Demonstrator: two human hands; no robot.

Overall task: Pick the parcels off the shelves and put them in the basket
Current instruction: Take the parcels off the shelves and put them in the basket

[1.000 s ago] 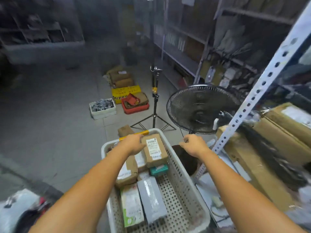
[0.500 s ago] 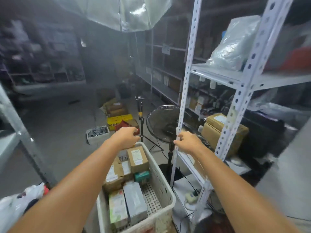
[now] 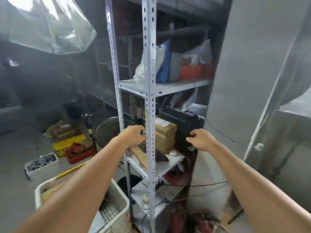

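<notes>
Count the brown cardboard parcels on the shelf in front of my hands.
3. Two stacked right of the front post, upper box on lower box; a flat parcel lies below the left hand. The post may hide more.

I'm in a parcel storeroom: slotted steel shelving (image 3: 149, 98) holding taped cardboard parcels (image 3: 165, 130) and bags (image 3: 162, 64), with crates (image 3: 79, 153) of goods on the concrete floor (image 3: 18, 148).

Head view looks forward-down, seemingly near shelving (image 3: 168, 89).
</notes>
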